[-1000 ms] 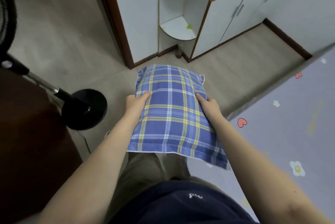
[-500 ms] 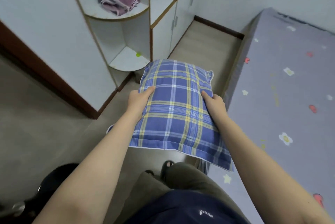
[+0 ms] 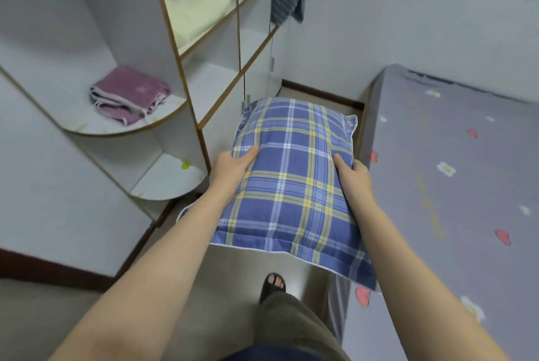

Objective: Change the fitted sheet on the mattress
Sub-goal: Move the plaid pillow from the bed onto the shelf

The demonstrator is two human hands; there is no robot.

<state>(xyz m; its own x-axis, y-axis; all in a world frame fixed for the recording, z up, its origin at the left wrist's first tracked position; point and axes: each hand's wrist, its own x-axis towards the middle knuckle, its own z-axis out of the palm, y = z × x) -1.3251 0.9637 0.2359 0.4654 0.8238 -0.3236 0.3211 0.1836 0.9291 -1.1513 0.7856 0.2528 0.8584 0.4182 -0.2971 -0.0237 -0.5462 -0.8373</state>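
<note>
Two hands, left hand (image 3: 233,166) and right hand (image 3: 351,175), grip plaid pillow (image 3: 291,182) by opposite sides, likely clearing sheeted mattress (image 3: 455,185) rightward.

Bare forearms (image 3: 163,258), navy top (image 3: 262,356), olive-khaki trousers (image 3: 291,328), black open-toed sandal (image 3: 269,289) on one foot

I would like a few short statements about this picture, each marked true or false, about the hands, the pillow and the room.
1. The left hand and the right hand both grip the plaid pillow. True.
2. A folded purple cloth lies on a curved shelf. True.
3. The pillow rests on that shelf. False: it is held in the air, beside the mattress.
4. The mattress is bare. False: a grey sheet with flowers and hearts covers it.
</note>
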